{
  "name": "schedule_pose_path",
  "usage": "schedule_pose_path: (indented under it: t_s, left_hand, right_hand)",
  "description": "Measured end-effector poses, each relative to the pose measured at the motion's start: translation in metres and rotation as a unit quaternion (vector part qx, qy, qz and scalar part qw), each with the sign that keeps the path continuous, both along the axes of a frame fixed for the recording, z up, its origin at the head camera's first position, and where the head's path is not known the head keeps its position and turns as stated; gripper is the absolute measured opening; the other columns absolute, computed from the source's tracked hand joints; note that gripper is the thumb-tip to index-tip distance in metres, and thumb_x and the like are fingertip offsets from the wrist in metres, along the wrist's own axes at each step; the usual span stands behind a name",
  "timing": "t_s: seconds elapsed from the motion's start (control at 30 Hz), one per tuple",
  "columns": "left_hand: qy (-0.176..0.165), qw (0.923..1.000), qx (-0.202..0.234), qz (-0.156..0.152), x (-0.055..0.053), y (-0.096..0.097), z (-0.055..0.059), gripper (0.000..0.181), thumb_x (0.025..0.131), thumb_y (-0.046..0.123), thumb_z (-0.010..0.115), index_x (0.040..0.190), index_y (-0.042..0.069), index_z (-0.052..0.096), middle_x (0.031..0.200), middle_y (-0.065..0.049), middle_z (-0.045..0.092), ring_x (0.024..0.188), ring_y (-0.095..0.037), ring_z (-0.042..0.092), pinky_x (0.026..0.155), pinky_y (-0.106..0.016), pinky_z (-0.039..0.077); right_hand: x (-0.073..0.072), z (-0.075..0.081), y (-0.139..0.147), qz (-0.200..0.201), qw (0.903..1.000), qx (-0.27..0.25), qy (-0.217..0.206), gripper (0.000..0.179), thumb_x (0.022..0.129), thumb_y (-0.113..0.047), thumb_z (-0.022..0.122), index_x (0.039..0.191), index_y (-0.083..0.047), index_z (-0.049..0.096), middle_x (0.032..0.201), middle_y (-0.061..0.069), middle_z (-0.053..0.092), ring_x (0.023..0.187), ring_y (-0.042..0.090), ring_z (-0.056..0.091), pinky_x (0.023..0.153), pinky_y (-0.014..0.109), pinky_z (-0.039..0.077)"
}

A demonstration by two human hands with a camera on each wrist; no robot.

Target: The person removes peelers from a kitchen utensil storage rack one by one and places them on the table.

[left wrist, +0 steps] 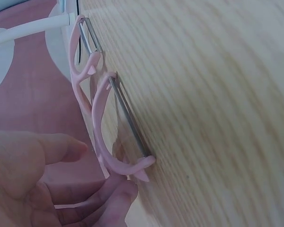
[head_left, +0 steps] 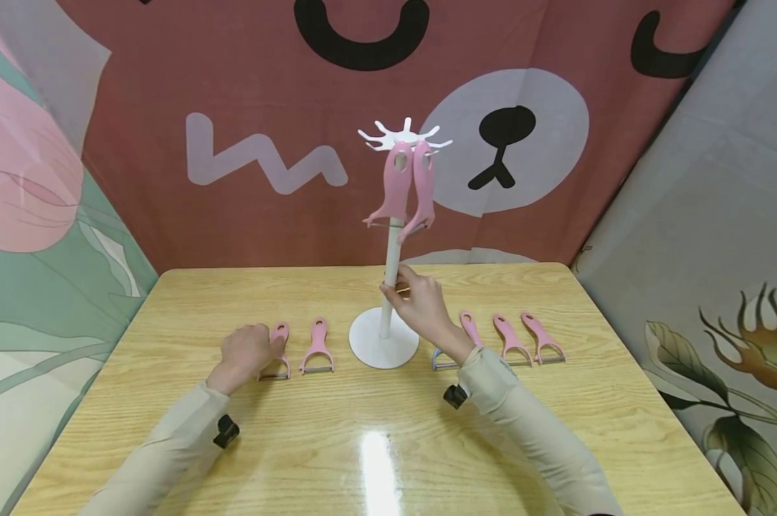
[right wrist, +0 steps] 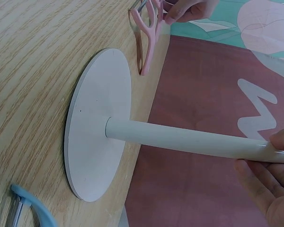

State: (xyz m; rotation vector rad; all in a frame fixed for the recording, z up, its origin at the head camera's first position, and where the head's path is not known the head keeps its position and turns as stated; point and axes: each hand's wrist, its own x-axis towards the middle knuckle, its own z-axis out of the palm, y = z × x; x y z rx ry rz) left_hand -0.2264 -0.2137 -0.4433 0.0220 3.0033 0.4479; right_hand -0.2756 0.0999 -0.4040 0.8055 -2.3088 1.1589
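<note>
Pale wood grain covers the counter (head_left: pixel 298 451), whose far corners are rounded; behind its far edge hangs a red cloth (head_left: pixel 266 222) with a cartoon face. Glare streaks the surface toward the near edge, which is out of frame. Midway between the side edges stands a white stand (head_left: pixel 393 251), two pink peelers (head_left: pixel 397 192) hung from its top. The right hand (head_left: pixel 423 304) grasps its pole between fingers and thumb. Toward the left edge, the left hand (head_left: pixel 246 351) touches the leftmost peeler (left wrist: pixel 97 132); its fingers hide part of the handle, so I cannot tell whether they grip. Toward the right edge, the right forearm partly hides a blue-headed peeler (head_left: pixel 471 326). The right wrist view cuts off the stand's top.
</note>
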Motion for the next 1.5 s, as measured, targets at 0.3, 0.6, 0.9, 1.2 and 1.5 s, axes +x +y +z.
schedule_pose_path:
  t_s: [0.3, 0.6, 0.9, 1.2, 1.5]
  left_hand:
    - [0.022, 0.9997, 0.003, 0.003, -0.002, 0.001, 0.000, 0.033, 0.098, 0.028, 0.055, 0.081, 0.000, 0.060, 0.070, -0.010, 0.053, 0.057, -0.023, 0.049, 0.049, -0.036, 0.040]
    - [0.081, 0.9963, 0.030, -0.006, -0.003, 0.002, -0.003, 0.040, 0.099, 0.027, 0.056, 0.119, -0.007, 0.062, 0.098, -0.025, 0.063, 0.063, -0.028, 0.055, 0.048, -0.042, 0.047]
    - [0.113, 0.9922, 0.051, -0.017, -0.001, 0.009, 0.004, 0.033, 0.097, 0.020, 0.056, 0.118, -0.004, 0.064, 0.097, -0.024, 0.064, 0.058, -0.024, 0.049, 0.043, -0.034, 0.041]
    - [0.134, 0.9892, 0.056, -0.019, -0.002, 0.014, 0.005, 0.033, 0.095, 0.019, 0.058, 0.118, -0.004, 0.064, 0.100, -0.025, 0.064, 0.056, -0.023, 0.050, 0.042, -0.035, 0.043]
    - [0.203, 0.9753, 0.072, -0.048, -0.003, 0.016, 0.004, 0.028, 0.095, 0.013, 0.061, 0.114, -0.007, 0.065, 0.091, -0.025, 0.064, 0.043, -0.015, 0.039, 0.034, -0.026, 0.032]
  right_hand:
    - [0.001, 0.002, 0.000, 0.003, 0.9999, -0.003, -0.011, 0.020, 0.094, -0.011, 0.070, 0.107, 0.002, 0.064, 0.090, 0.012, 0.074, 0.081, 0.023, 0.073, 0.070, 0.028, 0.060]
    - [0.001, 0.001, 0.000, 0.005, 0.9999, -0.004, -0.011, 0.019, 0.094, -0.011, 0.070, 0.107, 0.001, 0.064, 0.090, 0.012, 0.074, 0.081, 0.023, 0.073, 0.070, 0.028, 0.060]
    - [0.001, 0.001, 0.000, 0.004, 0.9999, -0.003, -0.013, 0.018, 0.094, -0.011, 0.070, 0.106, 0.000, 0.064, 0.090, 0.012, 0.074, 0.081, 0.022, 0.073, 0.070, 0.027, 0.059]
    - [0.001, 0.001, -0.001, 0.004, 0.9999, -0.003, -0.013, 0.017, 0.094, -0.010, 0.070, 0.106, 0.000, 0.064, 0.090, 0.011, 0.074, 0.080, 0.022, 0.073, 0.070, 0.028, 0.060]
    - [0.001, 0.001, 0.000, 0.006, 0.9999, -0.006, -0.011, 0.019, 0.094, -0.011, 0.070, 0.107, 0.002, 0.065, 0.089, 0.011, 0.074, 0.080, 0.022, 0.073, 0.070, 0.028, 0.060]
